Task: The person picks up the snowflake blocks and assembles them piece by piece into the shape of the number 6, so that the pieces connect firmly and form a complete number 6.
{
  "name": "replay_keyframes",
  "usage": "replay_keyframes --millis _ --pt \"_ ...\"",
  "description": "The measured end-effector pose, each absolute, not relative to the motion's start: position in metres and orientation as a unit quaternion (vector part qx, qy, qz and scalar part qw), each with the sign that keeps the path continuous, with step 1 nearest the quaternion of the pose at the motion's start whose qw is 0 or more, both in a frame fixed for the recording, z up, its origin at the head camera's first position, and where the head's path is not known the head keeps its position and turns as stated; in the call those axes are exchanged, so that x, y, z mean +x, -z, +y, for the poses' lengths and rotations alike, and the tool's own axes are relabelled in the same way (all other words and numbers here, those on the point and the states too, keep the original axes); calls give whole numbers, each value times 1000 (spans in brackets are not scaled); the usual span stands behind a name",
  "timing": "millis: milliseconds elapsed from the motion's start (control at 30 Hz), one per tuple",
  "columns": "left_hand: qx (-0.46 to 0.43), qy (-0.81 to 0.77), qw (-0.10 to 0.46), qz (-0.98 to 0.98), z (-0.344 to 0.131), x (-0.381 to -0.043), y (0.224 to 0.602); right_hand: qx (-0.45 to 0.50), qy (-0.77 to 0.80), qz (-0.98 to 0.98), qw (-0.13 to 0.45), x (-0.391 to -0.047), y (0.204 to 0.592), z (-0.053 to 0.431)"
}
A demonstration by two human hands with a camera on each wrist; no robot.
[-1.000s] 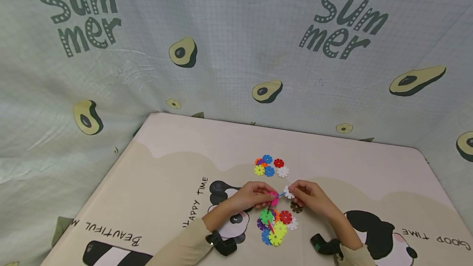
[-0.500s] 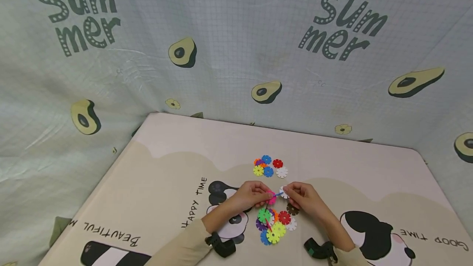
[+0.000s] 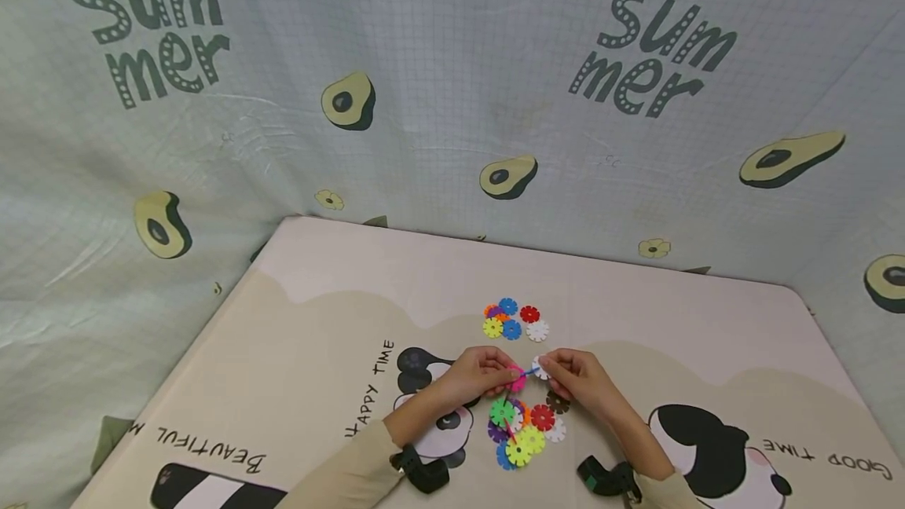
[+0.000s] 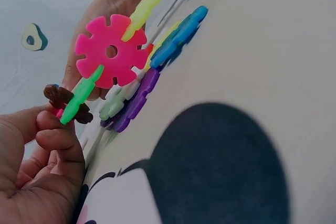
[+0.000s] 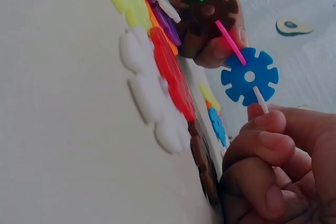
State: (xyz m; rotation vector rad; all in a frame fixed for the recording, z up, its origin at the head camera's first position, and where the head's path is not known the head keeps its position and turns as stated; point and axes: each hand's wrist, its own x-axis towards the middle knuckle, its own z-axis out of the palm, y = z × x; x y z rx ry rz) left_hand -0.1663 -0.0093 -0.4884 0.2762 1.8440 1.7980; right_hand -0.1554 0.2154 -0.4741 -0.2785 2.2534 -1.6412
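Both hands meet just above the near middle of a smooth printed table mat [image 3: 297,320] and work on a small chain of flat, notched plastic discs shaped like snowflakes. The left hand [image 3: 479,374] pinches a pink disc [image 3: 518,378] between curled thumb and fingertips; in the left wrist view its finger pads [image 4: 55,137] close on the edge of that disc. The right hand [image 3: 576,375] pinches a white disc [image 3: 540,368] in the same way, thumb and forefinger curled tight round its rim. A blue disc [image 5: 249,76] sits between the two, slotted edge-on into both, so the three form one rigid, thin piece held off the mat.

Just near of the hands lies a joined cluster [image 3: 522,430] of discs in green, yellow, red, purple, blue and white, some lying flat and some standing on edge in the slots; a brown disc [image 3: 557,401] rests at its right edge, close under the right hand. A second, looser group of discs [image 3: 511,320] lies flat just far of the hands, apart from them.

The mat is matte, with panda prints and rounded corners; broad bare stretches open to the left and right of the discs. A wrinkled cloth backdrop [image 3: 438,85] with avocado prints rises right behind the far edge.
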Motion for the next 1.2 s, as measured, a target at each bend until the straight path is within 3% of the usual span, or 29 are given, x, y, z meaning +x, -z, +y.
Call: replay_keyframes --millis 233,633,933,1200 --pt "109 -671 277 679 -11 -166 489 -70 619 764 170 -157 477 210" --pt "128 -638 262 712 -13 -166 486 -126 609 760 191 -156 472 202" --pt "140 -629 260 719 -14 -165 483 -136 560 800 165 -154 474 219" --pt "133 -624 263 724 -14 -165 480 -228 492 822 173 -152 471 247"
